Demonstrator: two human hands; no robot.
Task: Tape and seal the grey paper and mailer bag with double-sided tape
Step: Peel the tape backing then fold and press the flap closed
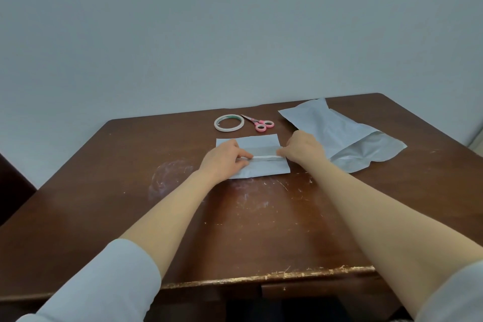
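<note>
Grey paper lies flat in the middle of the tabletop, nearer the far edge than the near one. We see it as a pale grey-blue rectangle with a crease running from side to side. A narrow white strip of double-sided tape lies along that crease. Our left hand rests on the paper's left part and pinches the strip's left end between thumb and forefinger. Our right hand sits at the paper's right edge, its fingertips curled onto the strip's right end.

The mailer bag, the same pale grey and somewhat crumpled, lies towards the far right corner, just beside the right hand. Beyond the paper, near the far edge, are a roll of double-sided tape and small pink-handled scissors, side by side.

The tabletop is dark brown wood, scratched and smeared with whitish marks, its near edge chipped. A plain pale wall stands behind it.
</note>
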